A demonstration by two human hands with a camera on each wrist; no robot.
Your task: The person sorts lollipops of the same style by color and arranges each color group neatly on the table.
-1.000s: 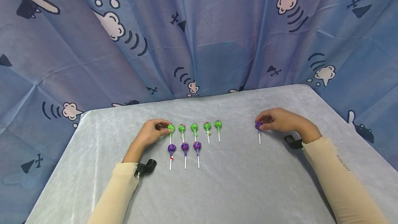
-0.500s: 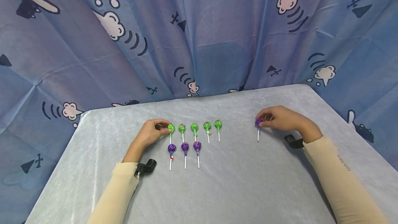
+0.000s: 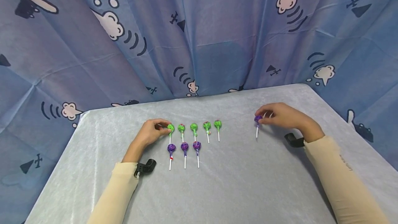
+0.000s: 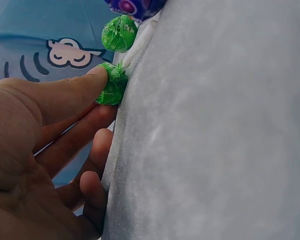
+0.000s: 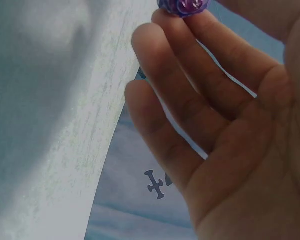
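Note:
My left hand (image 3: 151, 132) pinches the head of the leftmost green lollipop (image 4: 112, 85) between thumb and fingers, its white stick lying on the table. On the right, my right hand (image 3: 281, 116) pinches a purple lollipop (image 3: 257, 120) by its head, the stick pointing down toward me. Only the edge of that purple head (image 5: 184, 6) shows at the top of the right wrist view. More green lollipops, such as the far right one (image 3: 218, 124), continue the upper row. Below them lie three purple lollipops, the middle one (image 3: 185, 147) between its two neighbours.
A pale grey cloth covers the table (image 3: 230, 182). Behind it hangs a blue curtain (image 3: 217, 61) printed with planes and clouds, close to the table's back edge. Black wrist cameras sit on the left wrist (image 3: 146, 166) and right wrist (image 3: 293, 140).
My right hand has shifted slightly away from me with the purple lollipop, whose head and stick now sit higher in the head view. My left hand and the rows stay put.

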